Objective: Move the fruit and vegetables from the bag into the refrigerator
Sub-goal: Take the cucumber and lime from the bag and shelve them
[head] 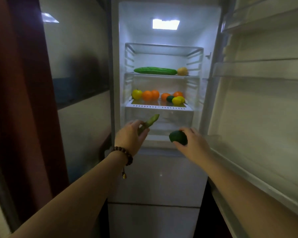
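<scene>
Left hand (130, 134) pinches a pale green stalk (149, 122); right hand (191, 141) grips a dark green fruit (178, 137). Both extended toward the refrigerator (162, 107) shelves, likely for placing together.

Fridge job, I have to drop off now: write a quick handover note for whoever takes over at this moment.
Left hand grips a pale green stalk vegetable, right hand holds a dark green round fruit; both are in front of the open fridge, below the lower shelf.
Done: cucumber and a yellowish fruit on the upper shelf; oranges, yellow and green fruit on the lower shelf.
Left: shelve the two held items. The bag is out of view, so check it.
</scene>
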A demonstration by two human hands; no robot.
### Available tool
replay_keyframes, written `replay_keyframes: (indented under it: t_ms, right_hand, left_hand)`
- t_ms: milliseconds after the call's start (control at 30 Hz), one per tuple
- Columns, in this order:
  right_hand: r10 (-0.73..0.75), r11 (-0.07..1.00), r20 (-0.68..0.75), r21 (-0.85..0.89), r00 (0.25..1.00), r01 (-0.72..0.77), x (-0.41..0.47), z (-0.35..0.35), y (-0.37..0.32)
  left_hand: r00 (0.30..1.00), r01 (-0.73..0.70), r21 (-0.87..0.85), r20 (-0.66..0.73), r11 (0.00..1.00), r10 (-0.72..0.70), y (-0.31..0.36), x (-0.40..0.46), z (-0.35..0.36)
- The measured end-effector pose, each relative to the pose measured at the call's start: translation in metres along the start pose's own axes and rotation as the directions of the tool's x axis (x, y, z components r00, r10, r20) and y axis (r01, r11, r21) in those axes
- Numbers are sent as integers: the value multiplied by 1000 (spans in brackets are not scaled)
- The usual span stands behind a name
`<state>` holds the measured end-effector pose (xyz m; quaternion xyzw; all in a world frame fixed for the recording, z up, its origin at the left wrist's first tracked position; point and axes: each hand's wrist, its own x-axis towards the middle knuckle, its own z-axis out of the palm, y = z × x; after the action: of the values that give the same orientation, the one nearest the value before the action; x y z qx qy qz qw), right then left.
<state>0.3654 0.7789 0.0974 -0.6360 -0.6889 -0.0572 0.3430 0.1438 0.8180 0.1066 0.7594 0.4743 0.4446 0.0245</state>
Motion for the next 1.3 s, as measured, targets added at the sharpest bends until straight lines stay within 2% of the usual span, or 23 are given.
replay_keyframes:
  t_ms: [167,300,467,800,1000,1300]
  right_hand:
    - [40,998,-35,-40,999,-41,96,27,10]
    - [84,993,-77,-72,994,-89,164,47,25]
    - [86,989,-78,-114,993,-95,234,75,54]
    - [101,979,10,-181,995,-98,369,116,115]
    - [7,964,23,-266,1000,0,414,138,137]
    - [43,914,68,-405,997,-12,433,156,140]
  left_hand:
    - [999,-48,-91,-30,995,46,-40,85,25]
    - [988,-120,-79,-103,990,112,-69,147,49]
    - [986,-123,-54,-117,991,116,-98,200,77]
    - [976,-128,-10,-177,992,124,-124,282,128]
    - [972,-153,-8,-183,988,149,-132,306,142]
    - [972,-149,5,-183,989,147,-140,313,147]
